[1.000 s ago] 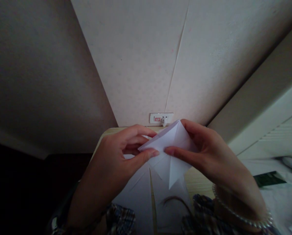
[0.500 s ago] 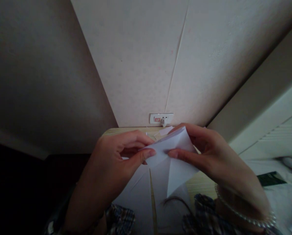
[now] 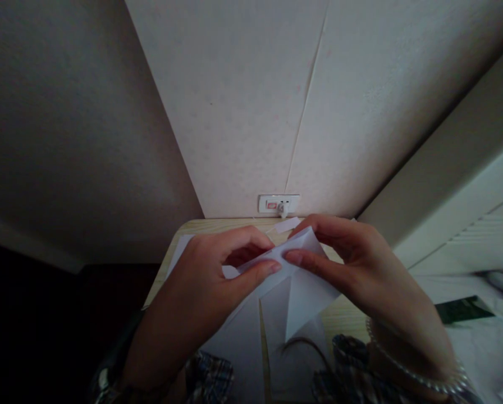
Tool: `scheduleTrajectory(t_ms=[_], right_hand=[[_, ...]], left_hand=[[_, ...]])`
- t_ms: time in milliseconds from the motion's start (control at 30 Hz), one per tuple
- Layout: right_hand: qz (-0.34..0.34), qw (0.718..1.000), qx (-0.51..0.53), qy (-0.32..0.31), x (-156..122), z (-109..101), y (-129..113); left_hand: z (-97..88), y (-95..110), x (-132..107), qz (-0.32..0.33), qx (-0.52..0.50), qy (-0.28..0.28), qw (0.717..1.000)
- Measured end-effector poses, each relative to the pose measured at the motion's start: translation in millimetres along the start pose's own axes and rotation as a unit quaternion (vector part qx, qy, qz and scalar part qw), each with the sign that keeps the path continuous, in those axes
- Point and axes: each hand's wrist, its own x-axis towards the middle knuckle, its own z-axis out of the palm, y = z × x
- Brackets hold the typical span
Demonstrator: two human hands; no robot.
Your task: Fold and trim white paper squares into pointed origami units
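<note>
A folded white paper piece (image 3: 298, 294) is held up over a small wooden table (image 3: 201, 227). My left hand (image 3: 201, 292) pinches its upper left edge between thumb and fingers. My right hand (image 3: 361, 269) grips the upper right side, thumb on the front and fingers behind. The two thumbs nearly meet at the paper's top fold, and a pointed flap hangs down below them. A beaded bracelet (image 3: 415, 373) circles my right wrist.
Flat white sheets (image 3: 238, 342) lie on the table under my hands. A small paper strip (image 3: 287, 225) lies near the wall socket (image 3: 278, 203). A dark green box (image 3: 462, 310) rests on white bedding at the right. Plaid sleeves show at the bottom edge.
The paper has been pressed flatter and lowered slightly. My thumbs have come closer together on its top fold, and the left hand has shifted a little to the right.
</note>
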Motion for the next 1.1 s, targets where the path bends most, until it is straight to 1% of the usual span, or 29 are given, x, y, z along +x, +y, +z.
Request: scheduleTrajectory(t_ms=[133,300,500,567,767,900,1000,1100], right_hand=[[-0.02,1.0,-0.008,-0.007,1,3,-1],[-0.049,0.998,-0.036,0.027,1,7,-3],[-0.036,0.999,-0.025,0.025,1,3,1],[-0.044,0.998,-0.026,0.024,1,1,2],[-0.077,0.996,-0.031,0.042,1,1,2],[-0.068,0.997,-0.038,0.024,2,3,4],[-0.051,0.998,-0.006,0.023,2,4,7],[-0.068,0.996,0.028,0.045,1,1,10]], left_hand=[[0.8,3,0,-0.003,0.018,-0.002,1.0],[1.0,4,2,-0.001,0.024,-0.01,1.0],[1.4,0,3,0.006,0.055,-0.005,0.998],[1.3,-1,3,0.008,0.055,-0.005,0.998],[1.3,-3,2,0.01,0.04,0.005,0.999],[1.3,-4,3,0.003,0.024,0.016,1.0],[1.0,-6,5,-0.009,-0.017,0.021,1.0],[1.2,-8,5,-0.015,-0.063,0.033,0.997]])
